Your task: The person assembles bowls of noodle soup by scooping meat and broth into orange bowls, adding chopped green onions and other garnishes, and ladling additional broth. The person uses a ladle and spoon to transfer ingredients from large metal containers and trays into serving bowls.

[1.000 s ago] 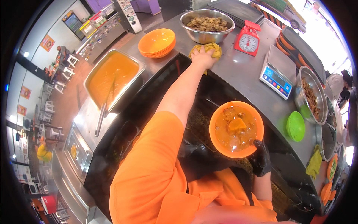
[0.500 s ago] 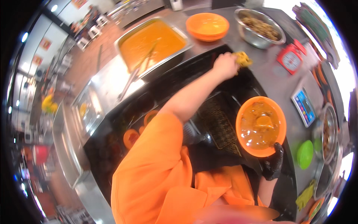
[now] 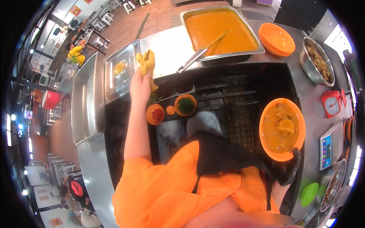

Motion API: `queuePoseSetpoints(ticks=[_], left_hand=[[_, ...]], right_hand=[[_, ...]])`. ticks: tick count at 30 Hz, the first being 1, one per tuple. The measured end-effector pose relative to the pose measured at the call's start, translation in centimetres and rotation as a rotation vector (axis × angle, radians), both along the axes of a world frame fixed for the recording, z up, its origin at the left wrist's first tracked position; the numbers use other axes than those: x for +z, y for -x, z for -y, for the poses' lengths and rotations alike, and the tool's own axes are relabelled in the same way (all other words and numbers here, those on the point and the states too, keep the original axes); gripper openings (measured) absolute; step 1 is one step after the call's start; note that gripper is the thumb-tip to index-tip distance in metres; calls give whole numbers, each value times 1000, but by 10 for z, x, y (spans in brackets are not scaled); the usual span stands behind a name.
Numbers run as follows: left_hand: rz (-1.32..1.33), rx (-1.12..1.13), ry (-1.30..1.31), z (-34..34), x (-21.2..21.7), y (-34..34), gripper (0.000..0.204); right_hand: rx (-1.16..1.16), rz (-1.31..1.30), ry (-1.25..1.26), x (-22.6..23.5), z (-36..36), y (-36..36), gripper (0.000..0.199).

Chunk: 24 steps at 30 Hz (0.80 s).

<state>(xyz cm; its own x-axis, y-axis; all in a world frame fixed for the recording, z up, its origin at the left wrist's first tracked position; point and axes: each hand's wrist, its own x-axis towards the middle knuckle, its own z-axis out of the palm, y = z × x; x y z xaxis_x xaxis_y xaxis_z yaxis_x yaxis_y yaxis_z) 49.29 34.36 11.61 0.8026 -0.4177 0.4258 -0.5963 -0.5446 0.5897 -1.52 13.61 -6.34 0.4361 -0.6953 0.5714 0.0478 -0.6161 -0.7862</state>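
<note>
My bare left hand (image 3: 140,89) is closed around a crumpled yellow cloth (image 3: 147,62), held by the edge of the steel counter on the left. My right hand (image 3: 289,169), in a black glove, grips the lower rim of an orange bowl (image 3: 279,157). Orange-brown soup (image 3: 272,131) fills that bowl, with chunks of food rising through it. Below and right of my left hand are two small orange cups, one of chopped red pieces (image 3: 156,114), the other of chopped green herbs (image 3: 185,105).
A deep steel pan (image 3: 262,48) of orange soup stands ahead, a ladle (image 3: 194,60) resting across its near edge. Stacked orange bowls (image 3: 276,39), a steel bowl (image 3: 331,78) of brown food, a red dial scale (image 3: 331,104) and a digital scale (image 3: 326,151) line the right.
My left hand has swung from the far right side back to the left counter, still gripping the cloth. My right hand keeps the bowl on the right. The view has turned left.
</note>
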Motion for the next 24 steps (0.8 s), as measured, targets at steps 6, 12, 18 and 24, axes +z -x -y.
queuePoseSetpoints(ticks=[6,12,18,24], left_hand=[[99,307,-634,95,-63,-128,61],[-60,338,-538,155,-35,-177,60],[-23,-3,-802,181,-53,-285,56],[372,-334,-430,149,-62,-170,37]], right_hand=[[15,69,-133,-7,-11,-11,60],[12,-18,-108,8,-27,4,57],[18,24,-208,-12,-36,12,55],[-113,-236,71,-16,-38,15,55]])
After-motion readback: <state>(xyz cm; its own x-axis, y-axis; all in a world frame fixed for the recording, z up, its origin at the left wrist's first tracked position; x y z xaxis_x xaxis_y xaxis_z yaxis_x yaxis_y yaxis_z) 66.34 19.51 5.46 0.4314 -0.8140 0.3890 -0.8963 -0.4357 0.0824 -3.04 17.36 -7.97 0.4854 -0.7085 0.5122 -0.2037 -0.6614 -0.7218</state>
